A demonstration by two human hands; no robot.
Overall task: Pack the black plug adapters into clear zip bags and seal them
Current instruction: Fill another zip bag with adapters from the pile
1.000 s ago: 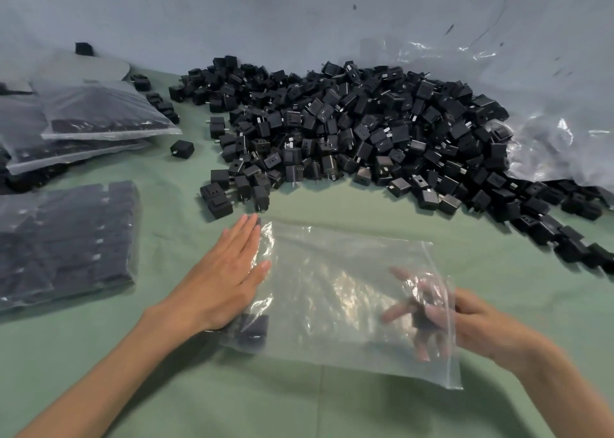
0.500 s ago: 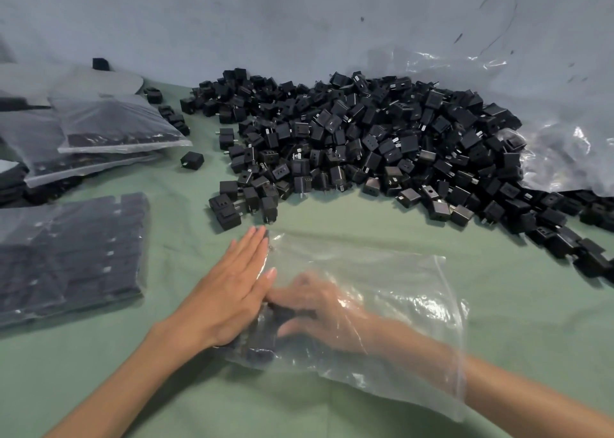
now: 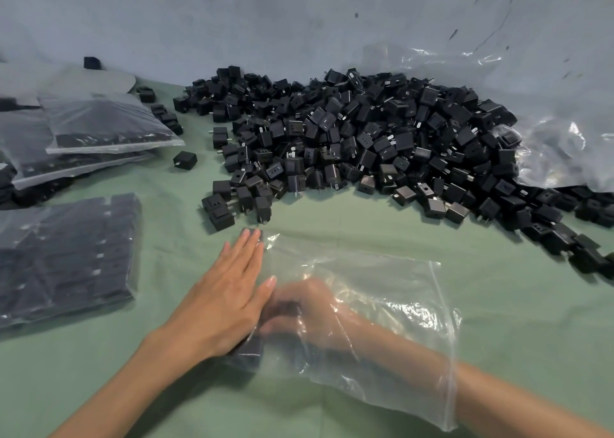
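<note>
- Near the front edge of the tabletop (image 3: 515,304), my left hand (image 3: 229,301) lies flat on the closed end of the clear zip bag (image 3: 382,291), with the fingers straight and together. I judge it is there so that the bag does not slide while I fill it.
- My right hand (image 3: 300,308) is deep inside the bag, and the forearm passes through the open mouth on the right. It is blurred behind the plastic, so I cannot tell if its fingers are curled on an adapter or loose.
- The few adapters in the bag (image 3: 247,353) sit at the closed end, just under my left palm. Probably I am lining them up against this end.
- The loose pile of black plug adapters (image 3: 365,138) lies along the back edge, apart from the bag.
- At the left edge lies a filled bag (image 3: 66,258), its adapters in tidy rows, and behind it a stack of filled bags (image 3: 109,125).
- This bag looks only begun, and its zip is not yet closed.
</note>
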